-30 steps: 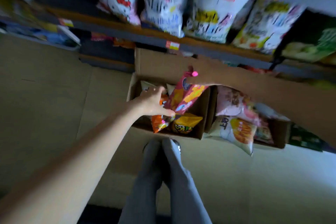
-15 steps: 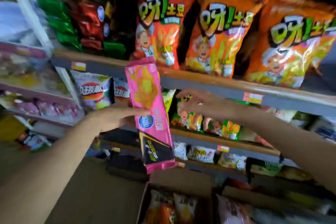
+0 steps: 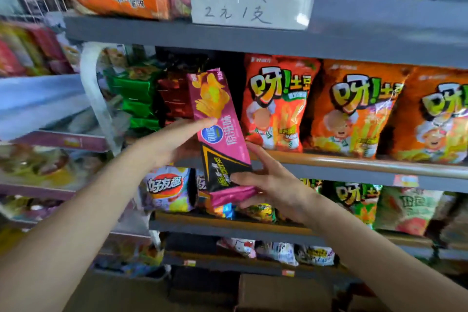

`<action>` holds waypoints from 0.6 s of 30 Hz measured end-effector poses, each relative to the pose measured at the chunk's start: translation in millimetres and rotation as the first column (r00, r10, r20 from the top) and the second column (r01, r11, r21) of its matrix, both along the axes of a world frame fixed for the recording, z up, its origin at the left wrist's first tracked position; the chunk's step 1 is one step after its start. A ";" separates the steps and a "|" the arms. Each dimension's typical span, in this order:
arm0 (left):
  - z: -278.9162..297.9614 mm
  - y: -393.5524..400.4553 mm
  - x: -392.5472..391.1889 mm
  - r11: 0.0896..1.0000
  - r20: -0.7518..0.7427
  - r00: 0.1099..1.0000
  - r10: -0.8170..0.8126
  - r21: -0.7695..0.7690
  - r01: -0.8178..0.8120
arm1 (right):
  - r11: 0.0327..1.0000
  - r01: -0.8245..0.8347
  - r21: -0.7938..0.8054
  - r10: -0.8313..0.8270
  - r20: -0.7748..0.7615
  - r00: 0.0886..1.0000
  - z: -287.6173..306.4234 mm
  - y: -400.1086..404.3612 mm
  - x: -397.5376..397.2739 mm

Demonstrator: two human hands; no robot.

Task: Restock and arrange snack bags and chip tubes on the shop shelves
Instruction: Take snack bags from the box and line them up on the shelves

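Head view: I hold the pink chip packet (image 3: 217, 132) tilted, its top aimed at the dark gap between the red packs (image 3: 174, 97) and the orange snack bags (image 3: 276, 104), since that slot looks free. My left hand (image 3: 174, 142) steadies its middle with fingers fairly straight; my right hand (image 3: 273, 187) grasps the bottom end to push it over the shelf rail (image 3: 354, 163).
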State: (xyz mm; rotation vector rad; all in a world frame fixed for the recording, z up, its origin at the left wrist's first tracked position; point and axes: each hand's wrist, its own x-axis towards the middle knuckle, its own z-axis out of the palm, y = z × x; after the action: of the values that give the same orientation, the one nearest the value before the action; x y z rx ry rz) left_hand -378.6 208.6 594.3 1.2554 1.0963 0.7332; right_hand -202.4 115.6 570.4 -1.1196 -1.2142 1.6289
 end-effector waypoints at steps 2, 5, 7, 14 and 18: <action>7.5 3.6 0.5 0.999 -0.031 0.999 0.005 0.034 -0.004 | 0.998 0.058 -0.019 -0.059 -0.072 0.996 8.2 8.4 -7.4; 11.1 6.4 -4.1 0.997 -0.151 0.988 -0.013 0.071 0.024 | 0.989 0.116 -0.091 -0.130 -0.174 0.976 15.1 17.8 -17.1; 9.4 11.5 -10.7 0.975 -0.262 0.964 0.051 0.221 0.008 | 0.974 0.177 -0.143 -0.207 -0.235 0.950 18.3 25.0 -22.7; -1.7 29.0 -25.2 0.859 -0.284 0.943 0.176 0.512 -0.006 | 0.896 0.425 -0.127 -0.443 -0.290 0.848 47.8 58.7 -52.5; -11.8 31.5 -28.9 0.827 -0.270 0.944 0.190 0.561 -0.006 | 0.849 0.526 -0.054 -0.528 -0.110 0.842 34.1 70.9 -58.1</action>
State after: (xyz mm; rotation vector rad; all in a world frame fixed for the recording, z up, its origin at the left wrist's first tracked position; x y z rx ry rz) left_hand -407.5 240.1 582.4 1.8749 1.2625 1.0013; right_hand -260.4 186.4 604.5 -1.2180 -0.7184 1.2596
